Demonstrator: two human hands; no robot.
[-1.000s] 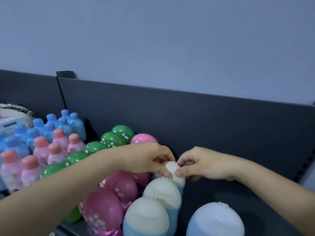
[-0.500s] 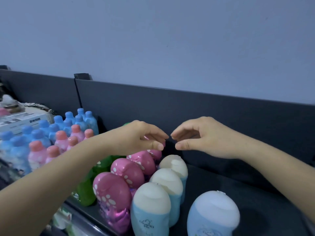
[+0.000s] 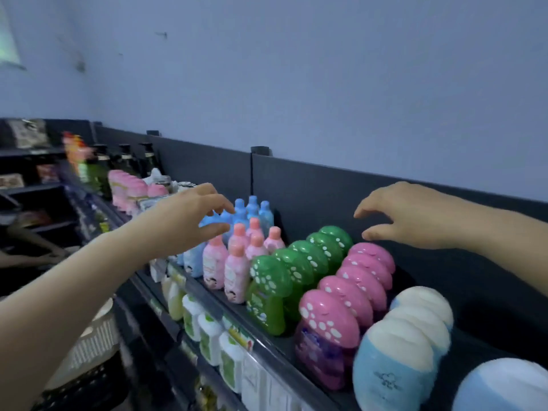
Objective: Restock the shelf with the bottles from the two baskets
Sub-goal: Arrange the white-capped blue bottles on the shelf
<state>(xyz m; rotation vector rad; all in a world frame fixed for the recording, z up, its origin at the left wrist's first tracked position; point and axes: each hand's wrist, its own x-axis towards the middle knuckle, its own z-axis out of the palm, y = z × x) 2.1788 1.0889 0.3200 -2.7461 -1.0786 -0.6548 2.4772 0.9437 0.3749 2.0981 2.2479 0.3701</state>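
Note:
Rows of bottles stand on the dark top shelf (image 3: pixel 267 348): white-capped light-blue bottles (image 3: pixel 397 366) at the right, pink mushroom-capped bottles (image 3: pixel 350 295), green mushroom-capped bottles (image 3: pixel 284 280), small pink bottles (image 3: pixel 237 262) and small blue bottles (image 3: pixel 255 209). My left hand (image 3: pixel 189 223) hovers open above the small bottles, holding nothing. My right hand (image 3: pixel 406 215) hangs open above the back of the pink row, fingers spread, touching no bottle. A white basket (image 3: pixel 89 339) sits low at the left, its contents hidden.
A dark back panel (image 3: pixel 326 197) runs behind the shelf under a pale wall. More pink bottles (image 3: pixel 127 185) and dark pump bottles (image 3: pixel 124 158) stand further left. White-and-green bottles (image 3: pixel 207 330) fill the lower shelf. Another light-blue bottle (image 3: pixel 504 387) stands at the bottom right.
Both hands let go of the white-capped bottle at the back of its row, lifted, and spread apart. The view swung left and pulled back, showing more of the shelf.

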